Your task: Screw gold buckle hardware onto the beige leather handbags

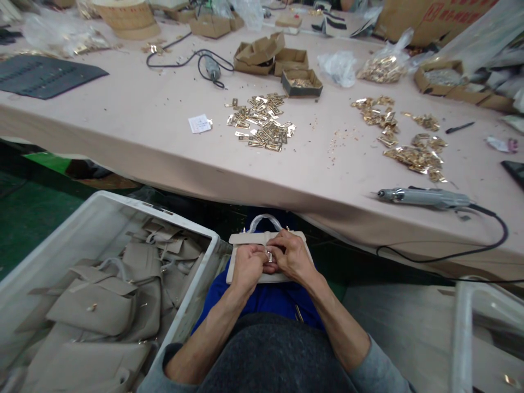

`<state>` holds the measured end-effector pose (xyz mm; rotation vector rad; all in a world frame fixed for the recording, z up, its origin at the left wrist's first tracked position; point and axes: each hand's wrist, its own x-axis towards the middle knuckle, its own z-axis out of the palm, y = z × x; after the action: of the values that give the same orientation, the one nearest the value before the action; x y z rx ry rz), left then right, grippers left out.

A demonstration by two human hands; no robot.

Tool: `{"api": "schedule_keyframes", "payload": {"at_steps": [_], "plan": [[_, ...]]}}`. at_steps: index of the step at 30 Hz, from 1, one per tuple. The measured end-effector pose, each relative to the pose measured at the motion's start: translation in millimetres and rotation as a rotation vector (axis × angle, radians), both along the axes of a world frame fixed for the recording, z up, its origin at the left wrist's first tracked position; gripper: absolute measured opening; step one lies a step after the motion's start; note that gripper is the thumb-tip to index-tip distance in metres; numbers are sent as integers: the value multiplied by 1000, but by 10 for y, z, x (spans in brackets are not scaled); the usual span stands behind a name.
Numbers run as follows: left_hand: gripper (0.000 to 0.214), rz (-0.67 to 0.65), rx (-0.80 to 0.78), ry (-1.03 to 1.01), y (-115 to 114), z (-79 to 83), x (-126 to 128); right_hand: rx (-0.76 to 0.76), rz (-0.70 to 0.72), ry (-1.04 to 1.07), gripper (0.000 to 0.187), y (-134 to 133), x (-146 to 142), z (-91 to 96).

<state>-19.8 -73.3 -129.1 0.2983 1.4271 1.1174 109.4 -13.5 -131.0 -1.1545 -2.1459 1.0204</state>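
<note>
A beige handbag (245, 238) rests on my lap, its wrapped top handle (265, 219) pointing toward the table. My left hand (250, 266) and my right hand (292, 256) meet at the middle of its front. Between their fingertips sits a small shiny metal clasp (269, 255), partly covered by the fingers. Both hands are closed, the fingers bent and pinching around the clasp.
To my left stands a white bin (192, 218) of beige handbags (94, 300); another bin (460, 333) is at my right. On the table (164, 125) lie gold metal plates (264, 123), more gold fittings (413, 158), an electric screwdriver (426, 197) with its cord, and small cardboard boxes (302, 83).
</note>
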Motion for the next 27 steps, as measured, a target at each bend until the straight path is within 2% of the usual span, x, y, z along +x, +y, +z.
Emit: {"api": "schedule_keyframes", "payload": {"at_steps": [3, 5, 10, 13, 17, 19, 22, 27], "plan": [[30, 91, 8, 33, -11, -17, 3, 30, 149, 21, 30, -13, 66, -40], [36, 112, 19, 32, -12, -21, -5, 51, 196, 17, 33, -17, 105, -61], [24, 49, 45, -31, 10, 13, -22, 122, 212, -47, 20, -14, 130, -108], [19, 45, 55, -37, 7, 31, -27, 170, 223, -88, 20, -1, 111, -120], [31, -27, 157, 5, -38, 6, -55, 150, 208, -104, 24, 29, 93, -80], [32, -90, 205, 79, -62, -23, -83, 117, 205, -100, 24, 44, 98, -52], [18, -190, 263, 303, -74, -42, -140, 75, 224, -85, 22, 63, 122, -24], [19, -325, 443, 761, -11, 60, -225, 15, 287, -71, 17, 110, 177, -28]]}}
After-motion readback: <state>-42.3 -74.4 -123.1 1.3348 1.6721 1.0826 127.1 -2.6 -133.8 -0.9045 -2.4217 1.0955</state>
